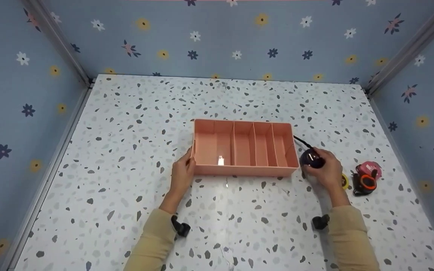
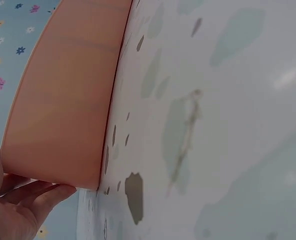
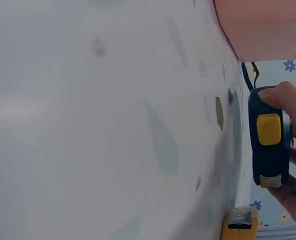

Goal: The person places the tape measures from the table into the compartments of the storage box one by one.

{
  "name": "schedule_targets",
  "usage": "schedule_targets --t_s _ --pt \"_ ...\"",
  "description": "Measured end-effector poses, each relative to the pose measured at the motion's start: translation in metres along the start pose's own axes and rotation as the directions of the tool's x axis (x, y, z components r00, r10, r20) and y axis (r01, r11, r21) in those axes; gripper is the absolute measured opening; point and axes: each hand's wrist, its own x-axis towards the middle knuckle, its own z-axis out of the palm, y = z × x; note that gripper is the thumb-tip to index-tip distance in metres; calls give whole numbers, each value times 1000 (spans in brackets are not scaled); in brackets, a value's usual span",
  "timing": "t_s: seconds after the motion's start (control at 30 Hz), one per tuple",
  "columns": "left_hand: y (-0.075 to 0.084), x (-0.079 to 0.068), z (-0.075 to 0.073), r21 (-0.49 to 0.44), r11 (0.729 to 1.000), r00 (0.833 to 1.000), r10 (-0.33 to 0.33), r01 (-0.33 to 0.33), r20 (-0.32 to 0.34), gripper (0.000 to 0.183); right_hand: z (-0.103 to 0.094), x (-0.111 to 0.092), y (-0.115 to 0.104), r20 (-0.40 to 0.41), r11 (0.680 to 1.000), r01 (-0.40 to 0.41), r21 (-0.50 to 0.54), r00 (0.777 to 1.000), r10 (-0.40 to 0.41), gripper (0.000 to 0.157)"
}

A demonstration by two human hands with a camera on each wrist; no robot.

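A pink organizer box [image 1: 243, 171] with several compartments stands on the table. My left hand [image 1: 183, 171] holds its left end, with the fingers against the outer end wall [image 2: 53, 177] and the thumb near the rim. Just off the box's right end, my right hand [image 1: 326, 167] grips a dark tape measure [image 1: 312, 159]. The right wrist view shows a yellow button [image 3: 269, 129] on the case, the thumb pressing beside it. A black strap [image 1: 303, 142] runs from the tape measure toward the box.
Right of the right hand lie a yellow tape measure [image 1: 344, 181], partly hidden by the wrist, a pink round tape measure [image 1: 371, 169] and a black-and-orange tape measure [image 1: 364, 183]. Flowered panels [image 1: 217, 41] enclose the speckled table [image 1: 126, 131] at the back and sides.
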Motion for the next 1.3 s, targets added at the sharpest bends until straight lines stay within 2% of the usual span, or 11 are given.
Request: schedule_targets --t_s 0.3,0.57,0.73,1.0,1.3 --pt "-1 0 0 32 995 994 97 -96 -43 38 -4 -6 -13 -100 998 63 -7 993 -63 67" --pt "-2 0 1 31 996 995 90 -89 -38 39 -12 -10 -21 -172 994 113 -14 978 -113 65" --pt "-1 0 1 31 995 994 98 -97 -49 38 -16 -14 -26 -192 993 115 -11 975 -115 65" --pt "-2 -1 1 38 997 996 73 -71 -50 38 -23 -20 -38 -224 992 128 15 967 -122 65" --pt "0 -1 2 37 999 999 21 -20 -32 40 -28 -28 -58 -306 966 253 57 925 -224 63"
